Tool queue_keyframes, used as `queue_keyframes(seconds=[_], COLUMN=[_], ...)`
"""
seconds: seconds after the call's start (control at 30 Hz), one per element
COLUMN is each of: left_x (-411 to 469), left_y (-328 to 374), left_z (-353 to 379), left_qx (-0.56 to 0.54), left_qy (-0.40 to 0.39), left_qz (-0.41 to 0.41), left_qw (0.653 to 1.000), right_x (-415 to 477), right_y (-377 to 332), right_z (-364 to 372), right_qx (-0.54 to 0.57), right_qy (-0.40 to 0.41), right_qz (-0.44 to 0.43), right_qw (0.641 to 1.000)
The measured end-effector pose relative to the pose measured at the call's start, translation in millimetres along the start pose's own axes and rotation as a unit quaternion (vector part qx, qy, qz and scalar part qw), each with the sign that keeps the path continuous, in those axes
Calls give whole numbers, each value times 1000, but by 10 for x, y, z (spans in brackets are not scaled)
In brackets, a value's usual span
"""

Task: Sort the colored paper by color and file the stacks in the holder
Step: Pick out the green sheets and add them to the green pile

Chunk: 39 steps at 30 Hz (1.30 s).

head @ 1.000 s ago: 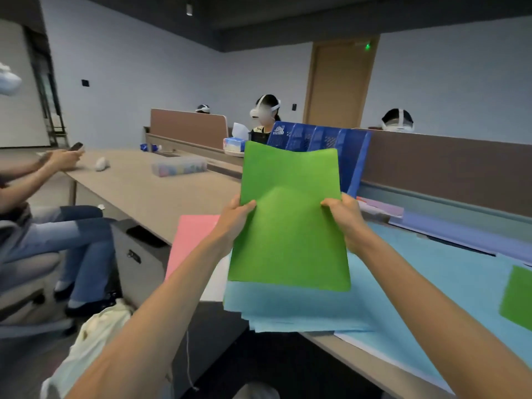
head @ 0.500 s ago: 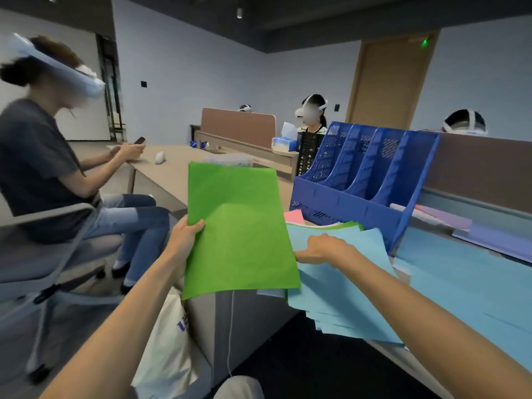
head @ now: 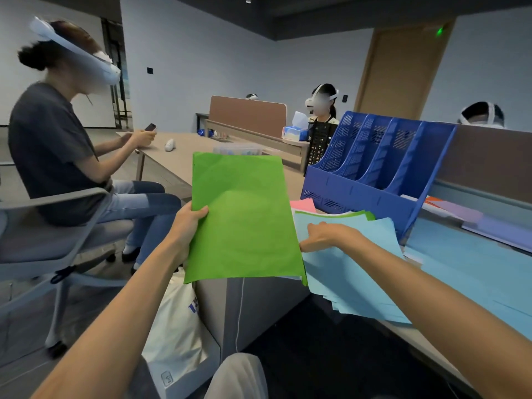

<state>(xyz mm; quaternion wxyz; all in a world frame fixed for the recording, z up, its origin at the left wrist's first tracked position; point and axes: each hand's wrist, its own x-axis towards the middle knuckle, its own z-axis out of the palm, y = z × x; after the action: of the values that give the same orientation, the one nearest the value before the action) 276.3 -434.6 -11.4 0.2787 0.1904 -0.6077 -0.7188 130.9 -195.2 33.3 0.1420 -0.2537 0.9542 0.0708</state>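
Green paper (head: pixel 244 220), mid-frame, held up, its left edge pinched by fingers of left hand (head: pixel 187 223); right hand (head: pixel 325 236) on light-blue pile (head: pixel 359 272) right of centre, grip unclear; blue holder (head: pixel 374 168), upper right, shows no paper, so sorting looks partway and filing not begun.

Seated person (head: pixel 51 145) on a grey chair (head: pixel 43 234) (with a phone (head: pixel 150 127)), white bag (head: pixel 172 321) below, tissue box (head: pixel 295 133) beyond.

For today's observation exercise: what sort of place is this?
Probably an open-plan office or workroom: long desks with brown divider panels, a swivel chair and a blue file holder.
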Motion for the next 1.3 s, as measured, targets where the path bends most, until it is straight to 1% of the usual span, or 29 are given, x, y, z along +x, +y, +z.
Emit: queue_keyframes(seconds=[0.07,0.23,0.47,0.67,0.8,0.93,1.1,1.17,1.3], left_x=[-9,-46,-56,-50,-84,-98,-159,-172,-196], left_y=[11,48,75,140,163,172,209,220,237], left_z=[18,48,79,93,157,239,351,364,401], left_qx=[4,9,12,11,16,25,26,27,22], left_qy=[-4,-10,-15,-16,-22,-27,-37,-37,-40], left_qz=[-1,4,2,4,2,-3,-9,-11,-12], left_qw=[1000,1000,1000,1000,1000,999,999,999,999], right_x=[43,-16,-25,-70,-93,-107,-136,-149,-221], right_y=[-33,77,243,313,391,423,396,405,462], right_z=[73,148,169,182,194,186,182,165,90], right_qx=[-2,56,40,49,55,38,13,14,53], right_qy=[-14,-50,-18,-17,11,49,76,67,28], right_qz=[6,10,30,23,27,32,19,17,22], right_qw=[1000,997,999,998,998,998,997,998,998])
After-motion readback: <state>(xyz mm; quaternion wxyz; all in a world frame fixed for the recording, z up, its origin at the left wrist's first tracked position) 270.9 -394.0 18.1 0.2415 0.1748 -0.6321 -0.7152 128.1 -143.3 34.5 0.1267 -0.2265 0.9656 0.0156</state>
